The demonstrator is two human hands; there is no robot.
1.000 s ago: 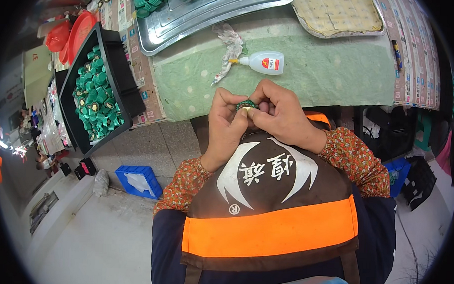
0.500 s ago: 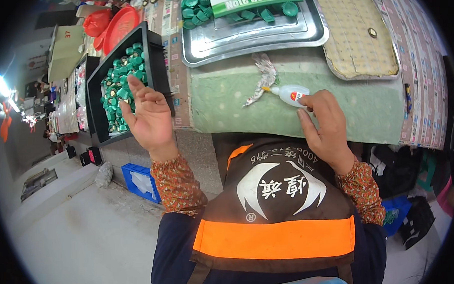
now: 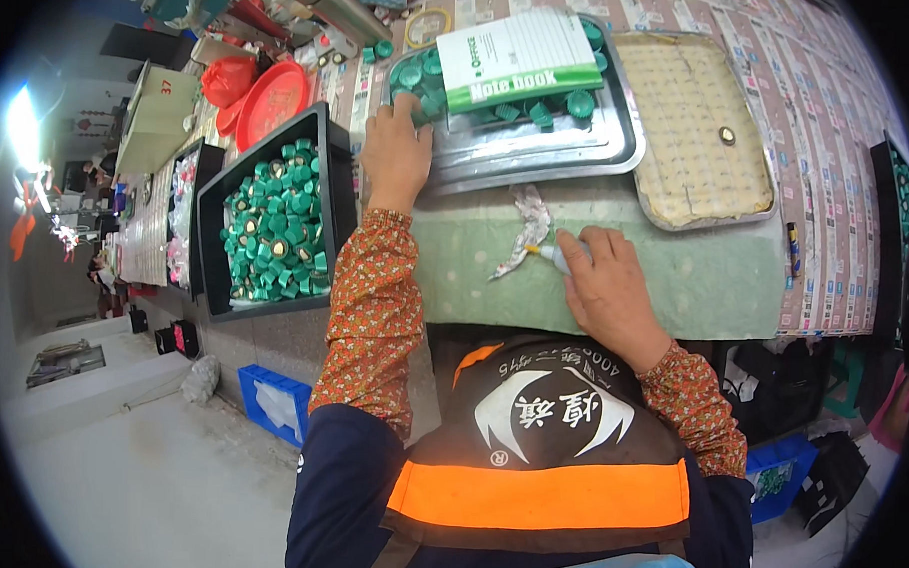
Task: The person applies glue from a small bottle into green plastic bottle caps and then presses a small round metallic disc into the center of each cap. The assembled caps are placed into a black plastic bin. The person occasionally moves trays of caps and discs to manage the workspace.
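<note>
My left hand (image 3: 396,152) reaches forward and rests at the near left corner of a metal tray (image 3: 539,152) that holds several green caps (image 3: 414,77); whether it grips a cap is hidden. A green and white notebook (image 3: 517,58) lies across the tray. My right hand (image 3: 606,289) lies on the green cloth (image 3: 675,272) and is closed around a small white glue bottle (image 3: 544,253), whose nozzle points left toward a crumpled scrap of paper (image 3: 525,226).
A black bin (image 3: 272,223) full of green caps stands to the left. A second tray with a padded mat (image 3: 695,122) sits at the right. Red plastic dishes (image 3: 263,92) lie at the back left. A blue crate (image 3: 270,403) stands on the floor.
My hands were together at my chest; then the left swung out over the black bin and now rests at the metal tray. The right went to the glue bottle and stays on it.
</note>
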